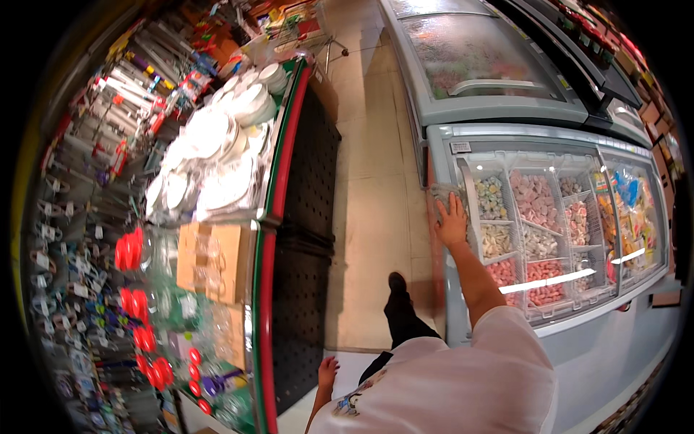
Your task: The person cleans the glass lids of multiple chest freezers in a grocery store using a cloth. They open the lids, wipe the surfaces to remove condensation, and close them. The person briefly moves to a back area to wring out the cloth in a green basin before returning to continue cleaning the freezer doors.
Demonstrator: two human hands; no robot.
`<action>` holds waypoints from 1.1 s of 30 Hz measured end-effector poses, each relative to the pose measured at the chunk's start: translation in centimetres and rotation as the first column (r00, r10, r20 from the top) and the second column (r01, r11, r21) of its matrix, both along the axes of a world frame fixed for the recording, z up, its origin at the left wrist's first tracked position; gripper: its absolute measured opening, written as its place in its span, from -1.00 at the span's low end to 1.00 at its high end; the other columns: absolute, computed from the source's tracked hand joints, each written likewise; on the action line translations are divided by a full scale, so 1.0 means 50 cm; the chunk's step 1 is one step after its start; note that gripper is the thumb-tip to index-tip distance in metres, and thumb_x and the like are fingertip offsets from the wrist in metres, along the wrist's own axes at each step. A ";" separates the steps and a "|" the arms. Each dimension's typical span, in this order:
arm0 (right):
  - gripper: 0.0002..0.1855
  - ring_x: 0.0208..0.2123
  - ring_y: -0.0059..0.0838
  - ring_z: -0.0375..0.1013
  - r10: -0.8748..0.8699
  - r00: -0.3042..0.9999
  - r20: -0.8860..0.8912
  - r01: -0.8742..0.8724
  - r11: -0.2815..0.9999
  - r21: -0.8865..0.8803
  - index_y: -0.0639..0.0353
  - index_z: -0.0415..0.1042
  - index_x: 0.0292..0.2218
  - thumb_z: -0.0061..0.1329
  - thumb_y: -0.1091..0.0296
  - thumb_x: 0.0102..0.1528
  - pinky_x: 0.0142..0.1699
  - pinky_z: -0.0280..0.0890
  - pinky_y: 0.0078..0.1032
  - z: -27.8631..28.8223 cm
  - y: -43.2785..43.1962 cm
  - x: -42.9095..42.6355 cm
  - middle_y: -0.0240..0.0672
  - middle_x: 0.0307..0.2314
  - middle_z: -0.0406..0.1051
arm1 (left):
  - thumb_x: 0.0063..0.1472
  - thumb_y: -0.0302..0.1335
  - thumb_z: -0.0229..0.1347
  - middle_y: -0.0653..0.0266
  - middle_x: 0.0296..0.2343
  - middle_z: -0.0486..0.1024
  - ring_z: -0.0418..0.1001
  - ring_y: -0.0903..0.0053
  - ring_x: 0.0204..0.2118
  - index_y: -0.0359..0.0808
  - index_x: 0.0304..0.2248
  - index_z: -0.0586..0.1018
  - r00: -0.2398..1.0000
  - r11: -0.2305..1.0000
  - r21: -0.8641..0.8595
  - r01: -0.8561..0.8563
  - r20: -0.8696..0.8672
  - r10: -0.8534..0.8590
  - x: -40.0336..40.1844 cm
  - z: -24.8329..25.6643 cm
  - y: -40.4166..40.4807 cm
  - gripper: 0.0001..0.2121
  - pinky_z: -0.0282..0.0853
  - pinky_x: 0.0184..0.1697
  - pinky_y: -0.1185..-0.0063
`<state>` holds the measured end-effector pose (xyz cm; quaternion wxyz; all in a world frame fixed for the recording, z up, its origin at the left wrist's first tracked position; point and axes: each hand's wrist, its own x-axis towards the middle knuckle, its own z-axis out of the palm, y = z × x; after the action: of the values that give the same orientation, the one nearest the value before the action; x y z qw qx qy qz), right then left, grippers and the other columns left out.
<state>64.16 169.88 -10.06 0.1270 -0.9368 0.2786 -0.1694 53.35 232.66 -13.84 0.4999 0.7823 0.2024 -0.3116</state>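
Note:
My right hand (452, 222) lies flat over a grey cloth (445, 192), pressing it on the left end rim of a chest freezer (452, 271). The fingers point away from me, and part of the cloth is hidden under the palm. Just right of this hand, under the glass sliding lid (547, 157), frozen food sits loose in wire-divided compartments, including pink pieces (545, 274) and pale dumpling-like pieces (496, 240). My left hand (328, 372) hangs low at my side with fingers loosely bent, holding nothing, beside the dark perforated side panel (301, 320) of a display stand.
A tiled aisle (368, 217) runs ahead between the stand and the freezers. White plates (209, 133), cardboard boxes (217, 255) and red-lidded jars (130, 249) crowd the stand. Another freezer (482, 59) with a fogged lid stands farther on. A shopping cart (303, 27) is at the far left.

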 end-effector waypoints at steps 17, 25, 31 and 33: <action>-0.69 -0.17 -0.20 0.42 -0.668 0.557 0.493 0.252 0.702 0.667 0.34 0.38 -0.10 -0.22 0.37 0.20 -0.03 0.25 -0.41 0.031 -0.284 0.376 -0.05 -0.26 0.44 | 0.30 -0.38 0.01 0.39 -0.28 0.51 0.44 0.71 -0.28 -0.27 -0.05 0.46 0.834 0.784 -0.292 0.548 0.110 -0.541 0.878 0.100 -0.524 -0.73 0.28 -0.27 0.70; -0.51 0.12 -0.18 0.19 -0.504 0.773 0.385 0.428 0.862 0.271 0.08 0.30 0.07 -0.12 0.08 0.17 0.16 0.07 -0.24 0.276 -0.506 0.640 -0.20 0.06 0.26 | 0.31 -0.42 -0.01 0.27 -0.27 0.51 0.44 0.59 -0.21 -0.35 -0.05 0.46 0.696 0.646 -0.260 0.718 0.251 -0.673 1.247 0.165 -0.784 -0.73 0.33 -0.09 0.62; -0.51 0.22 -0.16 0.03 -0.340 0.926 -0.162 0.322 0.938 -0.127 -0.12 0.31 0.08 -0.14 -0.04 0.16 0.24 -0.08 -0.07 0.145 -0.543 0.719 -0.34 0.16 0.16 | 0.31 -0.40 -0.03 0.42 -0.30 0.50 0.42 0.76 -0.32 -0.24 -0.07 0.46 0.688 0.620 -0.304 0.723 0.232 -0.688 1.531 0.201 -0.932 -0.77 0.30 -0.26 0.73; -0.52 0.22 -0.16 0.04 -0.314 0.941 -0.130 0.293 0.944 -0.153 -0.11 0.32 0.07 -0.15 -0.02 0.17 0.24 -0.08 -0.08 0.139 -0.549 0.738 -0.34 0.16 0.16 | 0.31 -0.39 -0.02 0.43 -0.30 0.51 0.42 0.77 -0.34 -0.23 -0.09 0.47 0.732 0.659 -0.324 0.679 0.232 -0.641 1.599 0.193 -0.992 -0.77 0.29 -0.28 0.73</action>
<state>101.06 142.43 -3.09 0.0155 -0.8990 0.4170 -0.1326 133.30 183.04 -4.21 0.5060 0.7013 -0.1859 -0.4665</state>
